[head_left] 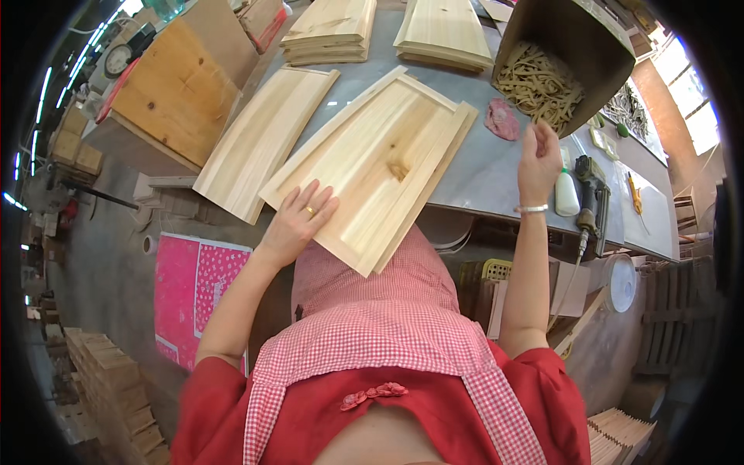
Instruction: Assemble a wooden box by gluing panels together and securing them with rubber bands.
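My left hand (302,215) lies flat, fingers spread, on the near left corner of a pale wooden panel (364,167) with raised edge strips and a dark knot. Another board shows beneath its right side. The near end of this pair overhangs the grey table (465,174) toward my apron. My right hand (540,161) is raised with its fingers curled together at the mouth of a brown box (601,70). Pale, flat, tangled strips (542,84) fill the box. Whatever the right fingertips hold, if anything, is too small to make out.
Another wooden panel (267,139) lies to the left. Two panel stacks (329,35) (442,35) stand at the back. Right of my hand are a pink cloth (502,119), a white bottle (567,194), an air-driven tool (591,194) with a hose, and an orange-handled cutter (635,195).
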The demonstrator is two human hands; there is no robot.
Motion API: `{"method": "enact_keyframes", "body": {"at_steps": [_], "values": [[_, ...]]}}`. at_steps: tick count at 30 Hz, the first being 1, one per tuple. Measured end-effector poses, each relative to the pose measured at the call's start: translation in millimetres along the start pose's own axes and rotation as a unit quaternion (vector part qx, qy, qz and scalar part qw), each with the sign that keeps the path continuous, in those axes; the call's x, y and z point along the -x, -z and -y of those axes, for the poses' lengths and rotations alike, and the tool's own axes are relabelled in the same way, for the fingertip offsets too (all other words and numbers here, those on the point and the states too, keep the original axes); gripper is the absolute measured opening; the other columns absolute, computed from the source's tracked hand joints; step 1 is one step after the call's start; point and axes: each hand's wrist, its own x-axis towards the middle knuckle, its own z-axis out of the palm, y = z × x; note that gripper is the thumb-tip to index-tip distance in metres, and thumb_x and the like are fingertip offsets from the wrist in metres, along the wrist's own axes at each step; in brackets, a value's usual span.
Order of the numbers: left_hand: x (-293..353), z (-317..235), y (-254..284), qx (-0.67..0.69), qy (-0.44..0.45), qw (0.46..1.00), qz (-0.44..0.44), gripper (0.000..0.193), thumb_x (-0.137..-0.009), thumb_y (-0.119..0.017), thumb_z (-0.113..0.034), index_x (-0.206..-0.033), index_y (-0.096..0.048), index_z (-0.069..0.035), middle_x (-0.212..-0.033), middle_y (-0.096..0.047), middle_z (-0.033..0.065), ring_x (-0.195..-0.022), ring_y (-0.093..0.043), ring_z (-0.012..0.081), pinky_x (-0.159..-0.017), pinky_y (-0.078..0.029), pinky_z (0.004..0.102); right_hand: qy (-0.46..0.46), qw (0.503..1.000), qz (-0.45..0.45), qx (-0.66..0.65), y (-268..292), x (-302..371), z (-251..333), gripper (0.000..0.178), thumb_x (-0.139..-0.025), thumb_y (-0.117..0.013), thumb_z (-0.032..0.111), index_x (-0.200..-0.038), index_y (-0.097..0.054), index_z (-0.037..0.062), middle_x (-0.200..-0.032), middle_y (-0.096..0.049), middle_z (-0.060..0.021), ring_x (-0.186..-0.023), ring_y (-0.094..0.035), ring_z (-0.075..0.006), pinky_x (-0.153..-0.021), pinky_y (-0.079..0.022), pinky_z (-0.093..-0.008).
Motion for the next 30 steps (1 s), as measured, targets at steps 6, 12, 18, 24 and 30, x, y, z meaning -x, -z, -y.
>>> {"method": "enact_keyframes", "body": {"at_steps": [6,12,18,24,30], "values": [[6,-21,0,-0.026,-0.015,0.993,0.114,0.059,-0.084,-0.057,-0.005,-0.142,-0.049,-0.014,-0.154,-0.039,0.0111,-0.145,-0.032,0.0348,-0.114,-0.025,0.0606,-0.042,0.993,0.053,0.092,24,43,-22,0.031,-0.093,-0.066,0.015,-0.118,-0.063,-0.0035,-0.101,-0.073,-0.0136,-0.090,-0.070,-0.0189,-0.082,-0.055,-0.0323],[-4,-19,-57,-0.026,-0.036,0.997,-0.058,0.044,-0.087,-0.055,-0.019,-0.130,-0.061,-0.016,-0.139,-0.058,0.0071,-0.133,-0.051,0.0333,-0.106,-0.043,0.0517,-0.074,0.989,0.100,0.073,-4,71,-25,0.028,-0.092,-0.064,0.011,-0.117,-0.063,-0.0031,-0.098,-0.072,-0.0132,-0.088,-0.070,-0.0190,-0.082,-0.055,-0.0319],[-28,-52,25,0.517,0.326,0.762,-0.214,0.039,-0.085,-0.069,-0.005,-0.121,-0.061,0.007,-0.119,-0.067,0.0188,-0.106,-0.068,0.0289,-0.092,-0.055,0.0412,-0.031,0.996,0.061,0.051,-1,50,-6,0.025,-0.092,-0.065,0.011,-0.113,-0.066,-0.0028,-0.097,-0.073,-0.0122,-0.085,-0.069,-0.0172,-0.080,-0.054,-0.0308],[0,-41,-25,0.846,0.421,0.216,-0.245,0.069,-0.088,-0.068,-0.013,-0.146,-0.034,0.001,-0.142,-0.048,0.0186,-0.131,-0.049,0.0308,-0.108,-0.045,0.0488,-0.044,0.996,0.052,0.050,-14,36,-11,0.024,-0.093,-0.064,0.012,-0.112,-0.066,-0.0027,-0.097,-0.073,-0.0122,-0.087,-0.069,-0.0178,-0.080,-0.054,-0.0305],[13,-58,-96,0.837,0.442,0.195,-0.257,0.068,-0.089,-0.069,-0.016,-0.147,-0.035,-0.002,-0.142,-0.049,0.0150,-0.131,-0.049,0.0318,-0.109,-0.044,0.0480,-0.007,0.991,0.117,0.070,-48,18,-35,0.026,-0.091,-0.064,0.014,-0.112,-0.065,-0.0018,-0.102,-0.071,-0.0150,-0.092,-0.069,-0.0256,-0.084,-0.053,-0.0346]]}}
